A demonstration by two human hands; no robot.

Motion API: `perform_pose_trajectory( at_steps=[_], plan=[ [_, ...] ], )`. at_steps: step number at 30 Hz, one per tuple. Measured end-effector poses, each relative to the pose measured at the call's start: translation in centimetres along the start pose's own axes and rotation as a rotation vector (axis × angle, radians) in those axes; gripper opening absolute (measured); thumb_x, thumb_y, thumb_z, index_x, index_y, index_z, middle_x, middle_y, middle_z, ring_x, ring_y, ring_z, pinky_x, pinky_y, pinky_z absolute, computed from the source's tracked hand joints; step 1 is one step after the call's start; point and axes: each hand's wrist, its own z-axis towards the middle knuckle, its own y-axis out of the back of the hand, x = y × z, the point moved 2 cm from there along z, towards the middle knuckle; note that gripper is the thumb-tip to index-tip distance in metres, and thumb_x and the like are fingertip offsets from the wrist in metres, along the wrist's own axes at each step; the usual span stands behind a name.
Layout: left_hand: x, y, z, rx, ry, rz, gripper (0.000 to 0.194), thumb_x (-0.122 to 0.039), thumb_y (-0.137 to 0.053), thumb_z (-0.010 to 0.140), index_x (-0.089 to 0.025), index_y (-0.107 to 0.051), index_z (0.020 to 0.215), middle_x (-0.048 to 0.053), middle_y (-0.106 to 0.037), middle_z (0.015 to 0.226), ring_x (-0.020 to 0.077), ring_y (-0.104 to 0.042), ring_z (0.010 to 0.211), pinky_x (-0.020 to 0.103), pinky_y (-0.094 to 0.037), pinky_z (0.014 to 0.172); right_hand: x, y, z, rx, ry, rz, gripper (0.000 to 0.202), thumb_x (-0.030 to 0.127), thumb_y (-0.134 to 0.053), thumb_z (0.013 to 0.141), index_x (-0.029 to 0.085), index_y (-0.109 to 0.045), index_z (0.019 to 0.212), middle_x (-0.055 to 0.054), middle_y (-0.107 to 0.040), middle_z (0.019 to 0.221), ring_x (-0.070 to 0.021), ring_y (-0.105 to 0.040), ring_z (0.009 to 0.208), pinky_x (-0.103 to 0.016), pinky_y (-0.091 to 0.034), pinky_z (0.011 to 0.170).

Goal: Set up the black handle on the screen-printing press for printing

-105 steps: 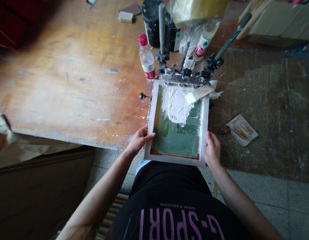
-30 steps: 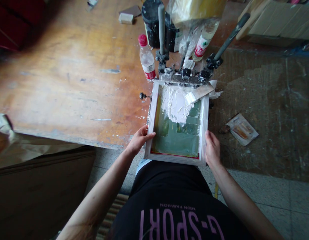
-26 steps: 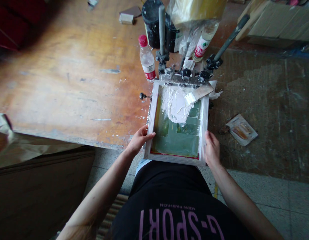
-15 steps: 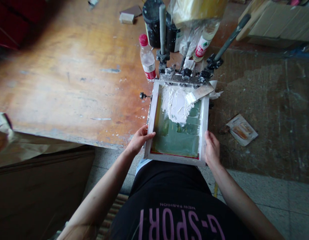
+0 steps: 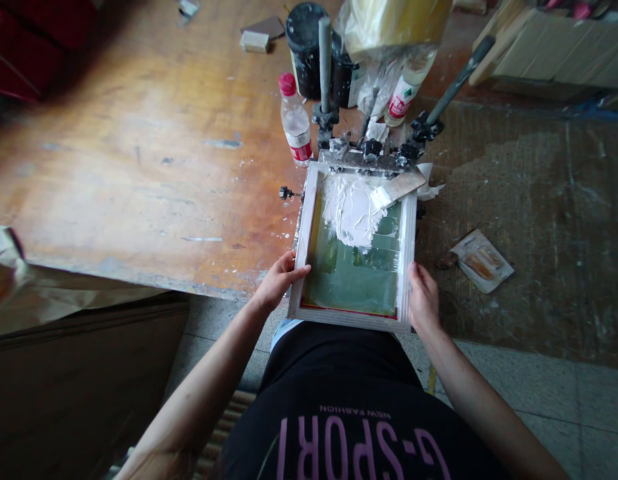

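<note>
A screen frame (image 5: 407,267) with a pale rim and green mesh lies in front of me, its far edge at a metal clamp bar (image 5: 359,159). White paste (image 5: 353,213) covers the upper middle of the mesh. A flat scraper (image 5: 401,188) rests across the frame's upper right corner, its end in the paste. My left hand (image 5: 281,280) grips the frame's left side, thumb on top of the rim. On the right side, my right hand (image 5: 425,297) holds the rim, its fingers partly hidden at the edge.
Behind the frame stand a red-capped bottle (image 5: 296,123), black tubs (image 5: 306,53), a second bottle (image 5: 406,90) and two upright rods (image 5: 325,67). A small packet (image 5: 483,261) lies on the dark tabletop at right. A cardboard box (image 5: 563,50) is at the upper right.
</note>
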Motion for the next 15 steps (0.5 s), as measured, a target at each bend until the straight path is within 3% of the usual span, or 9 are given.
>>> perform_pose_trajectory(
  at_steps=[15],
  plan=[
    [0.24, 0.09, -0.09, -0.007, -0.002, -0.001, 0.034, -0.033, -0.076, 0.072, -0.016, -0.058, 0.095, -0.003, -0.064, 0.078, 0.0105, -0.058, 0.069, 0.021, -0.044, 0.066, -0.59, 0.31, -0.04, -0.027, -0.002, 0.002, 0.044, 0.059, -0.063, 0.077, 0.017, -0.069, 0.090, -0.004, -0.070, 0.087, -0.0183, -0.059, 0.079, -0.029, -0.045, 0.072]
  ],
)
